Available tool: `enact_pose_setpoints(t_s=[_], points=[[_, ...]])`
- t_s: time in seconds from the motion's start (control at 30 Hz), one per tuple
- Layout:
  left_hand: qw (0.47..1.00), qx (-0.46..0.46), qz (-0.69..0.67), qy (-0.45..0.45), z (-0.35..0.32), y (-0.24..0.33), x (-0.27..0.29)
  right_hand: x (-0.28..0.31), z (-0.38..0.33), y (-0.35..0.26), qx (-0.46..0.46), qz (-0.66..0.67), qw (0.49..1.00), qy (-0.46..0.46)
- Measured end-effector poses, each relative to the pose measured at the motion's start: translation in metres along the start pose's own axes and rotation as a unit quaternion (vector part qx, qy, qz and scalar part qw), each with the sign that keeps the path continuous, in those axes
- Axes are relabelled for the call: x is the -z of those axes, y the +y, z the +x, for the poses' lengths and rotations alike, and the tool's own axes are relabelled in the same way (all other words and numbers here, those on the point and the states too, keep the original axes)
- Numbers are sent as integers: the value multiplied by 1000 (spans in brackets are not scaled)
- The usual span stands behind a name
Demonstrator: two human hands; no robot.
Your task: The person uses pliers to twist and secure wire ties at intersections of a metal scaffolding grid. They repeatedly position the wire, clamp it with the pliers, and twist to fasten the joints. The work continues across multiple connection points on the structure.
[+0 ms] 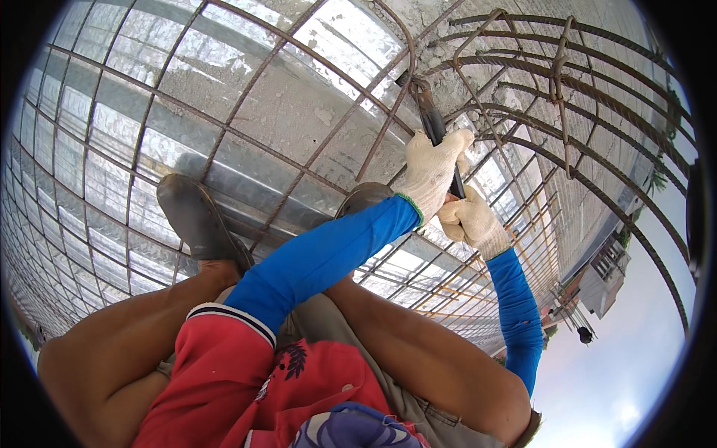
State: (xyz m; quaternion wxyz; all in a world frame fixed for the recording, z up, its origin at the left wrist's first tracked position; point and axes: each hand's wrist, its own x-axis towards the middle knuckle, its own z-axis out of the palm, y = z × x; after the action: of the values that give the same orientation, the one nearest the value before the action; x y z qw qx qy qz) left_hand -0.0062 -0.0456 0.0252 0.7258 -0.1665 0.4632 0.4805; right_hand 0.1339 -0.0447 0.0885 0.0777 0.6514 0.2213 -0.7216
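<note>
Long-handled pincers point(432, 123), with dark handles and a rusty head, reach up to a crossing of steel bars beside the bundle of bent rebar point(590, 89). My left hand point(433, 168), in a cream knit glove, is wrapped round the handles. Just below and to its right, my right hand point(474, 224), gloved the same way, is closed at the lower end of a handle. The pincers' jaws meet the bars at the crossing; whether wire sits between them is too small to tell.
Wire mesh point(224, 127) spreads over shiny corrugated metal decking point(254, 183) under my dark shoes point(198, 216). Thick curved bars with stirrups point(556, 67) rise at the right along a rough concrete surface. Beyond the right edge are a building point(603, 276) and sky.
</note>
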Motion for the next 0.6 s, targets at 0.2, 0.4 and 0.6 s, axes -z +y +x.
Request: enact_pose_setpoints(t_s=[0.2,0.4,0.6], points=[[1000,-4,1,-27,2,3,8,-7,-25,9,46,-77,991,96],[999,-17,-6,42,-6,-2,-7,-34,-16,33,213,-484,781,333],[998,-53,37,27,-11,3,-4,-40,-2,16,155,-595,699,365]])
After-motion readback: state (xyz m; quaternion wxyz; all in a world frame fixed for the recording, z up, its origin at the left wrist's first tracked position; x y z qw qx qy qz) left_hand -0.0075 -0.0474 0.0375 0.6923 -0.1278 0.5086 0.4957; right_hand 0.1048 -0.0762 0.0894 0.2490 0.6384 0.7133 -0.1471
